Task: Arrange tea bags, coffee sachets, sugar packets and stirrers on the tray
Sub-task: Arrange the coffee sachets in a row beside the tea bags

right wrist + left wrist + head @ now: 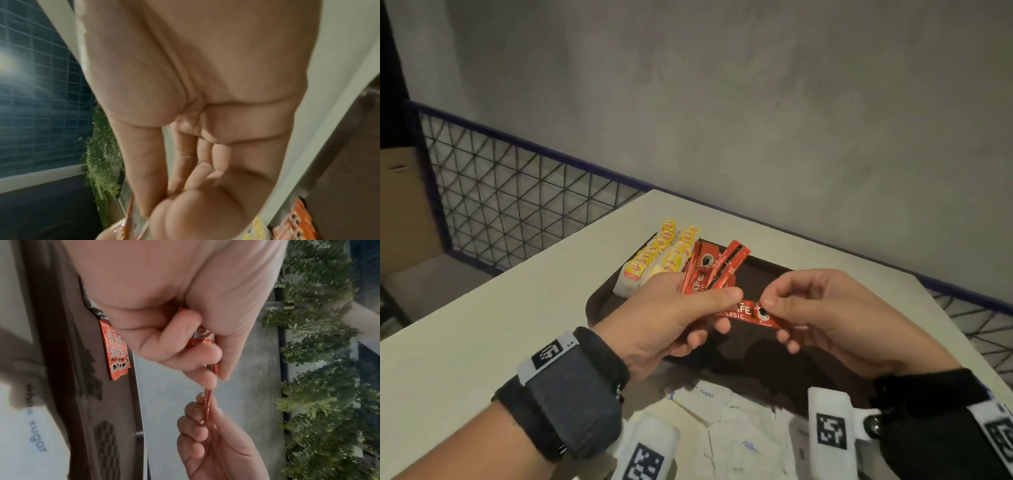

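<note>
My left hand [726,308] grips a fanned bunch of red coffee sachets [722,267] above the dark brown tray [599,301]. One red sachet [744,313] sticks out sideways from that bunch, and my right hand [774,318] pinches its free end between thumb and fingers. In the left wrist view this sachet [207,405] is edge-on between the two hands, and more sachets [117,352] lie flat on the tray [72,369]. Yellow tea bags [664,257] lie in rows at the tray's far left corner. White sugar packets [722,411] lie by the tray's near edge.
The tray sits on a pale table [500,325] against a grey wall. A wire-mesh fence [500,205] with a blue rail runs behind the table, and a cardboard box [404,205] stands at far left. The right wrist view shows green foliage [102,162].
</note>
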`<state>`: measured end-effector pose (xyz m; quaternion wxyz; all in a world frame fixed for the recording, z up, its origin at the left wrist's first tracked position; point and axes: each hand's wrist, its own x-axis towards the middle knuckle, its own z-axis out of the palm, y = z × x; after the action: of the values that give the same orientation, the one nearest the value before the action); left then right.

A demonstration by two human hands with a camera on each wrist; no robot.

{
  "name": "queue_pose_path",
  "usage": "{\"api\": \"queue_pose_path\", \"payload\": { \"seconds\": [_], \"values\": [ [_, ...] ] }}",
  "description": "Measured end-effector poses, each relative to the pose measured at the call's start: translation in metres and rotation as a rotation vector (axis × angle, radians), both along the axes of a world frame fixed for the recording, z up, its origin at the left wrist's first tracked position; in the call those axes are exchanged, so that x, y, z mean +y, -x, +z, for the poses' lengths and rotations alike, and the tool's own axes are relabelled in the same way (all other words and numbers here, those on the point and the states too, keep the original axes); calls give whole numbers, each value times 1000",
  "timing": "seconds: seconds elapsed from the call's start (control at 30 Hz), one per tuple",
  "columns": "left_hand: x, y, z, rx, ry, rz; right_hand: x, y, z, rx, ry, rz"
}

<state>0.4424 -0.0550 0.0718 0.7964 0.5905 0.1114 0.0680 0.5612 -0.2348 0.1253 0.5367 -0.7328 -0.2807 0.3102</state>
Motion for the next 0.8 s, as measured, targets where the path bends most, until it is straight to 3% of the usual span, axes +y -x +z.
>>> {"api": "queue_pose_path", "payload": {
  "seconds": [0.13, 0.37, 0.8],
  "values": [
    [0, -3, -1, -27, 20, 107, -8, -4, 9, -83, -42, -25],
    [3, -4, -3, -150, 59, 185, -3, -2, 5, -60, -141, -18],
    [9, -11, -10, -227, 127, 265, -4, -3, 5, -99, -69, -53]
  ]
}}
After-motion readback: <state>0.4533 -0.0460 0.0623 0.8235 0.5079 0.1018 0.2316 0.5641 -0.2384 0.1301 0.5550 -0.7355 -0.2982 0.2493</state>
